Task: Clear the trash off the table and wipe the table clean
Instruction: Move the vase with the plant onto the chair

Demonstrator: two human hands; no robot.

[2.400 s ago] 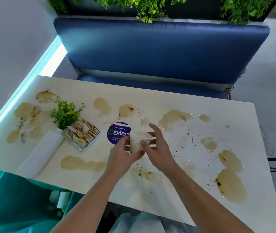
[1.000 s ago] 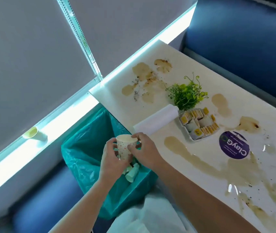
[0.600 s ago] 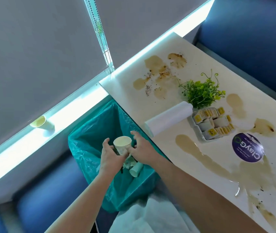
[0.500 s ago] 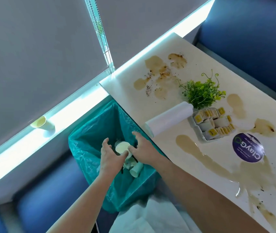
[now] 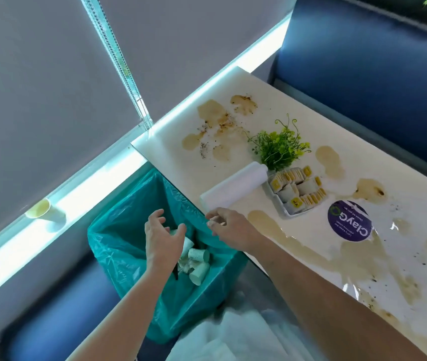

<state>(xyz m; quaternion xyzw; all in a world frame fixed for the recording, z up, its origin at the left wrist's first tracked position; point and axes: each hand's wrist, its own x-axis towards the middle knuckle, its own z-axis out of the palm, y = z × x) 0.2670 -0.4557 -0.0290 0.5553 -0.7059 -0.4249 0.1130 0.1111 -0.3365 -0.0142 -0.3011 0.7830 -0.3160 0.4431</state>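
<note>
Cups (image 5: pixel 198 256) sit in the teal bin bag (image 5: pixel 118 246), our left hand (image 5: pixel 161 241) and right hand (image 5: pixel 233 226) loose and empty over it. We'd grab the white roll (image 5: pixel 235 187) nearby and wipe the spills (image 5: pixel 267 225) inward.

table (image 5: pixel 165 152): white, long top | brown spills (image 5: pixel 267 226): many patches with dark specks, all over the top | white paper roll (image 5: pixel 234 190): lying on its side at the near edge | tray of sachets (image 5: pixel 297 191): just beside the roll's far end | small green plant (image 5: pixel 281 149): behind the tray | round purple sticker (image 5: pixel 349 220): flat, near the tray
</note>
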